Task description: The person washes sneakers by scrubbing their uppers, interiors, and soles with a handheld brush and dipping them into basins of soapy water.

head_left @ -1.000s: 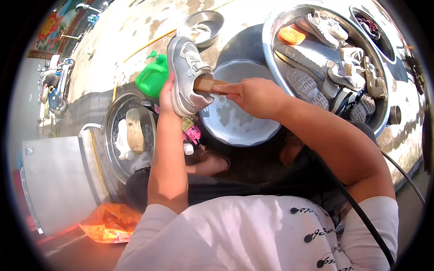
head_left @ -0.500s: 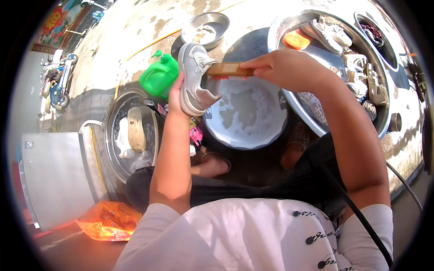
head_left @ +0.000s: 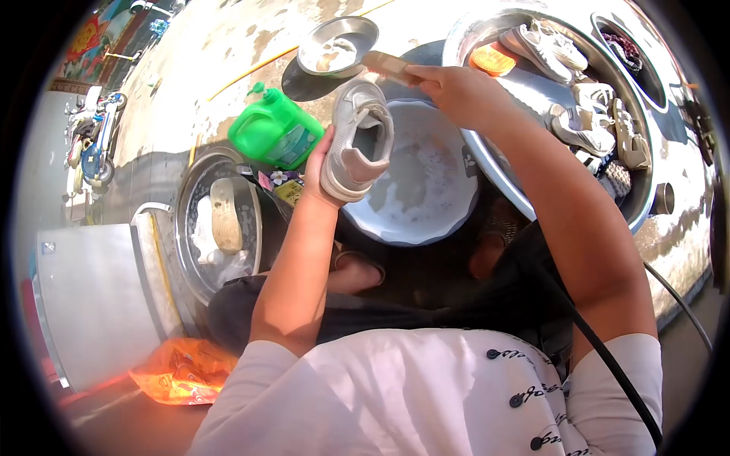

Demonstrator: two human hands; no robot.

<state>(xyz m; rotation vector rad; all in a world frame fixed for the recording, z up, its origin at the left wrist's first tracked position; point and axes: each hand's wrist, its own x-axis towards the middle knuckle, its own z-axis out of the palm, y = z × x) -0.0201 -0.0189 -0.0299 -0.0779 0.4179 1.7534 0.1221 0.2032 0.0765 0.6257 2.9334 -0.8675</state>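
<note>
A light grey sneaker (head_left: 352, 144) is held up in my left hand (head_left: 319, 169), its opening facing me and its toe pointing away. My fingers are mostly hidden behind the sole. My right hand (head_left: 461, 93) grips the handle of a wooden scrubbing brush (head_left: 388, 65), whose head is just beyond the toe; whether the bristles touch the shoe I cannot tell. Below the sneaker stands a pale basin (head_left: 414, 224) of sudsy water. Left of the shoe is a green detergent jug (head_left: 275, 128) with a pump top.
A large metal tub (head_left: 525, 204) on the right holds several shoes and an orange scrubber (head_left: 493, 59). A small metal bowl (head_left: 369, 32) stands ahead. Another metal basin (head_left: 182, 228) with a pale sole-shaped piece (head_left: 225, 215) lies left. An orange bag (head_left: 182, 371) is near the grey box (head_left: 99, 296).
My left hand has turned the sneaker so its opening faces me and shifted it right. The brush has moved away from the shoe's side to beyond its toe.
</note>
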